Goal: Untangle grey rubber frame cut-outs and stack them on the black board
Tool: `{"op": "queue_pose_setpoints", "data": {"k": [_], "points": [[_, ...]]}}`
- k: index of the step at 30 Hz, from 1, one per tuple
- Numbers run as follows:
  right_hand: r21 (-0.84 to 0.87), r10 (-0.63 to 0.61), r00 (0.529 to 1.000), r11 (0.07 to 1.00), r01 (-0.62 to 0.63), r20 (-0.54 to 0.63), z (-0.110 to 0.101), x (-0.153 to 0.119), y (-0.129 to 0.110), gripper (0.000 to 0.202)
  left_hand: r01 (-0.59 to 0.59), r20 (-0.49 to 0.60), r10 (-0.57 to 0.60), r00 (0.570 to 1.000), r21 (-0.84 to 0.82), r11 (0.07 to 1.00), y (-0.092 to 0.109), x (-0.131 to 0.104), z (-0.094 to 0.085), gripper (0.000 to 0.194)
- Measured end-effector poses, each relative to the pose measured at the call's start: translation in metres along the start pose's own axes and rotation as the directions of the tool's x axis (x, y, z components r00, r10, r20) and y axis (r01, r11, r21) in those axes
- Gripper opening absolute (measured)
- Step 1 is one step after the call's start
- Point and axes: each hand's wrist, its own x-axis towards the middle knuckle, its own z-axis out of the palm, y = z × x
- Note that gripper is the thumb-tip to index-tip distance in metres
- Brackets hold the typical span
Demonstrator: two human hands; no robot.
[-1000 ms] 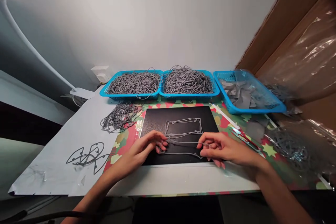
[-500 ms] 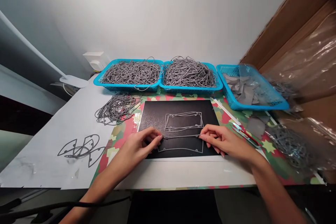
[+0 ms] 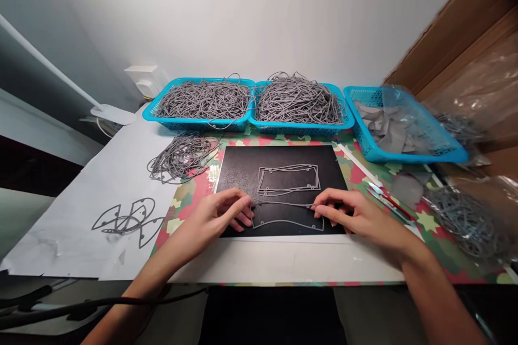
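A thin grey rubber gasket (image 3: 288, 221), shaped as a rectangular loop with small tabs, stretches between my hands over a black board (image 3: 243, 164). My left hand (image 3: 229, 210) pinches its far left corner between thumb and fingers. At the far right corner, my right hand (image 3: 338, 208) pinches it the same way. The gasket's near side bows on the board with its tabs showing. Just beyond it, several similar gaskets (image 3: 289, 167) lie stacked as loose rectangles on the board. My fingertips cover the corners they grip.
Two blue baskets (image 3: 198, 123) (image 3: 299, 127) heaped with grey gaskets stand at the back. Another blue basket (image 3: 416, 156) holds grey scraps. Loose gaskets (image 3: 182, 156) (image 3: 129, 223) lie to the left. Red-handled tweezers (image 3: 390, 202), a white strip (image 3: 360, 164) and bagged gaskets (image 3: 465, 221) lie to the right.
The camera view has shifted slightly. The gasket's far side, straight before, now bows a little between my hands. Both hands keep their pinch.
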Motion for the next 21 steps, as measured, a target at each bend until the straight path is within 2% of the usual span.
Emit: {"op": "queue_pose_setpoints", "data": {"k": [7,13,16,21], "points": [[0.063,0.015,1.000,0.998,-0.016,0.007,0.000,0.002,0.001,0.043,0.112,0.059,-0.106,0.993,-0.110,0.988,-0.003,0.010,-0.009,0.067],[0.124,0.010,1.000,0.992,-0.013,0.027,-0.002,0.002,0.001,0.047,0.186,0.054,-0.181,0.982,-0.096,0.978,0.003,0.013,-0.008,0.071],[0.108,0.010,0.999,0.994,-0.013,0.032,-0.002,0.002,-0.002,0.045,0.198,0.034,-0.197,0.980,-0.057,0.978,0.004,0.014,-0.007,0.068],[0.024,0.003,1.000,1.000,-0.003,-0.010,0.000,0.003,-0.003,0.031,0.142,0.018,-0.142,0.990,0.040,0.989,0.000,0.010,-0.003,0.048]]}}
